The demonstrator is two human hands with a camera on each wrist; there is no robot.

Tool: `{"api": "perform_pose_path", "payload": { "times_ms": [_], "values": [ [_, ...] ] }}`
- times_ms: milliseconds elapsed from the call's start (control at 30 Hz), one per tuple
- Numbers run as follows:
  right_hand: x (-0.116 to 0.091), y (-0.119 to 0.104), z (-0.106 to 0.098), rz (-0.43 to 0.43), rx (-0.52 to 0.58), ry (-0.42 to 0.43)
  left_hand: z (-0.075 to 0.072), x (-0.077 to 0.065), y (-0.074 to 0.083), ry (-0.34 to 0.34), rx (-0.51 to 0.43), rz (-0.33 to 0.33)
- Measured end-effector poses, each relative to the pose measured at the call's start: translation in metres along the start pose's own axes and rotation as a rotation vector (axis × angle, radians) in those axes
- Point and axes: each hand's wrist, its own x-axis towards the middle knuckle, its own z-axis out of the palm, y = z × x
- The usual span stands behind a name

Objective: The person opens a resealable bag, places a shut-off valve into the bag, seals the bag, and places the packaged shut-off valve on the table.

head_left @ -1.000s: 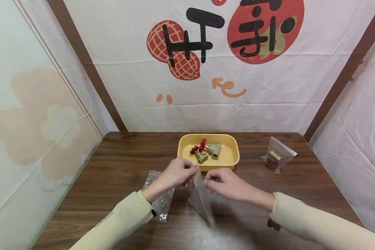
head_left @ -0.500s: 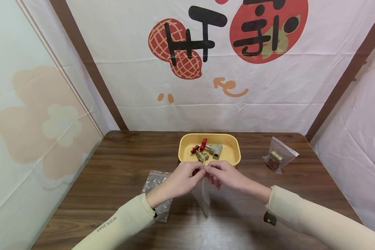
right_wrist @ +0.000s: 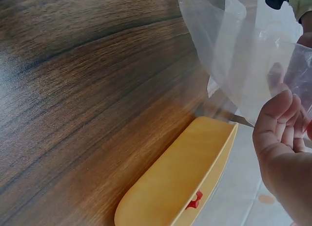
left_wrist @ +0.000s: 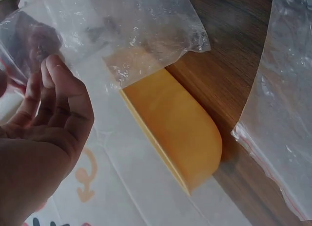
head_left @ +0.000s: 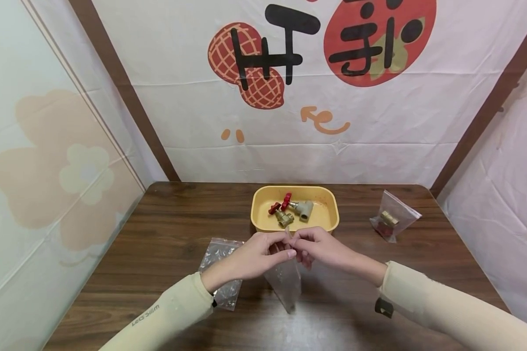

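Observation:
A clear zip bag (head_left: 285, 285) hangs over the table in front of the yellow tray. My left hand (head_left: 256, 251) holds it near its top edge, the thumb reaching across toward the other hand. Close beside it, my right hand (head_left: 327, 247) pinches the same top edge between thumb and fingertips. In the left wrist view, my left fingers (left_wrist: 58, 89) curl beside the film. Seen from the right wrist, the bag (right_wrist: 243, 55) looks flat and thin. A brass valve with a red handle (head_left: 284, 218) and a grey valve with a red handle (head_left: 304, 209) lie inside the tray.
The yellow tray (head_left: 335, 225) stands at the middle back of the wooden table (head_left: 167, 234). More clear bags (head_left: 228, 292) lie flat under my left forearm. At right stands a sealed bag (head_left: 393, 219) with a brass fitting inside. Printed cloth (head_left: 193, 165) hangs behind.
My right hand has come left to meet my left hand at the bag's top edge. The bag's lower end has swung slightly, and my left thumb now stretches further right.

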Motion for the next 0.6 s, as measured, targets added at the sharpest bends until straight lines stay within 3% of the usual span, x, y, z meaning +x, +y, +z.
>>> {"api": "perform_pose_path", "payload": {
  "times_ms": [167,433,600],
  "values": [
    [-0.0014,-0.0007,-0.0021,0.009,0.033,-0.005,-0.0005,-0.0003,0.0,-0.007,-0.025,-0.031],
    [-0.0027,-0.0034,-0.002,0.018,0.049,-0.028,-0.0012,0.0009,-0.0002,-0.026,-0.09,-0.024],
    [-0.0035,-0.0051,-0.0005,0.018,0.026,-0.033,0.0013,0.0042,-0.0011,0.001,-0.041,-0.04]
  ]
}}
